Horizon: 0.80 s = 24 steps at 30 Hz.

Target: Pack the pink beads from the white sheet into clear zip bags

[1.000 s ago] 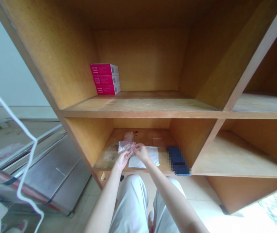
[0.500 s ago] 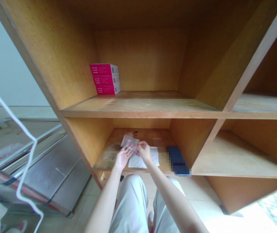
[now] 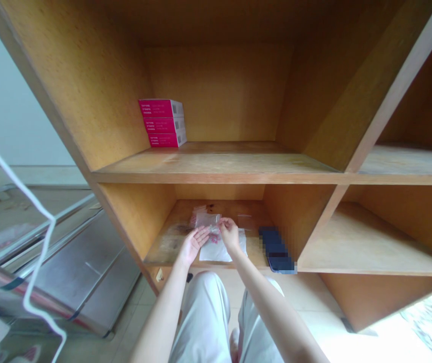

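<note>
A small clear plastic bag (image 3: 207,220) is pinched at its right side by my right hand (image 3: 228,233), over the lower shelf. My left hand (image 3: 195,243) lies palm up with its fingers stretched out, just below the bag's lower left edge; whether it touches the bag I cannot tell. Under and between the hands is a white sheet (image 3: 216,252) with small pink pieces (image 3: 214,238) on it, too small to name. Behind the bag, to the left, lie more clear bags (image 3: 193,217) with pink contents.
A dark blue phone-like object (image 3: 276,249), partly pixelated, lies right of the sheet. Another flat clear bag (image 3: 244,221) rests farther back. Three pink boxes (image 3: 161,123) are stacked on the upper shelf. A white cable (image 3: 36,275) hangs at left beside a metal cart (image 3: 87,272).
The bag has moved right and away from my left palm, and its tilt has levelled. My left fingers have straightened beneath it, while my right hand keeps its pinch slightly farther right.
</note>
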Motion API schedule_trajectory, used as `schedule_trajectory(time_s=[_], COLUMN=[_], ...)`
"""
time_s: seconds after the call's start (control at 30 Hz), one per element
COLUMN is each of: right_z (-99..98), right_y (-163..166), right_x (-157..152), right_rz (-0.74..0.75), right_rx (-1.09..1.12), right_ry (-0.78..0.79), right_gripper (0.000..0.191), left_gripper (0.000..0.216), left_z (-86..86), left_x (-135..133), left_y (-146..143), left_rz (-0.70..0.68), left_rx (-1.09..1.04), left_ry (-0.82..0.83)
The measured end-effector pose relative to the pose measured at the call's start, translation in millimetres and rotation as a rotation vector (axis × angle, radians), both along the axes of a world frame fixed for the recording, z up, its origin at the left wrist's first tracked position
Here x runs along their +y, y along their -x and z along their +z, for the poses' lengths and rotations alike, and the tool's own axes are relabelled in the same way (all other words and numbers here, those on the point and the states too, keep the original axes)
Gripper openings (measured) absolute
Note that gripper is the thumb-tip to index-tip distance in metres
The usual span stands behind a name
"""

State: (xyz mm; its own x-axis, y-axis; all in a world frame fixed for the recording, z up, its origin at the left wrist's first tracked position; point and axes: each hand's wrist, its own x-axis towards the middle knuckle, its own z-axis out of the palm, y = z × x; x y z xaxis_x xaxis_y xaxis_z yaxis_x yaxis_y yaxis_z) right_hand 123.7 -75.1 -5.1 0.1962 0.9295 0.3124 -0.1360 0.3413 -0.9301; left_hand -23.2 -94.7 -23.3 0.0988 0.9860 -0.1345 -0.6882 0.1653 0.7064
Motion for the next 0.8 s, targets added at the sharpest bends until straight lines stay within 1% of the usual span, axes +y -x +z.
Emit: schedule_trajectory(time_s=[0.1,0.17,0.23,0.33,0.4,0.47,0.53,0.67,0.8], right_z=[0.1,0.4,-0.8,-6.0,-9.6,-11.6,-12.0,-13.0,-19.0], right_y=[-2.7,-4.9,-6.7,-8.2,-8.7,-9.6,-11.2,-15.2,-18.2], right_x=[-1.3,-3.9,-7.0,-11.1,-13.5,-16.1,-19.2,-24.6,-25.4], right_rz=[-0.017,0.025,0.093,0.2,0.233,0.221,0.173,0.078,0.074], right_rx=[-0.033,-0.066,-0.101,-0.157,-0.191,-0.208,-0.187,-0.108,-0.107], right_ry=[0.016,0.016,-0.006,-0.042,-0.05,-0.042,-0.019,0.014,0.022], right_gripper=[0.018,0.021,0.022,0.022,0.022,0.025,0.027,0.019,0.018], left_gripper=[0.023,0.027,0.028,0.023,0.022,0.022,0.022,0.021,0.022], left_z=[6.1,8.2,8.0,4.7,2.3,0.7,0.0,-1.0,-2.8], left_x=[-2.2,-3.2,-4.0,-4.8,-5.1,-5.2,-4.7,-2.7,-1.1], left_y=[0.7,0.2,-1.7,-6.2,-8.5,-9.3,-8.6,-6.1,-6.1], left_rz=[0.014,-0.012,-0.052,-0.082,-0.087,-0.091,-0.085,-0.04,-0.028], left_rx=[-0.034,-0.013,0.052,0.193,0.273,0.311,0.315,0.291,0.284], left_ry=[0.003,0.0,-0.021,-0.084,-0.113,-0.12,-0.113,-0.08,-0.08])
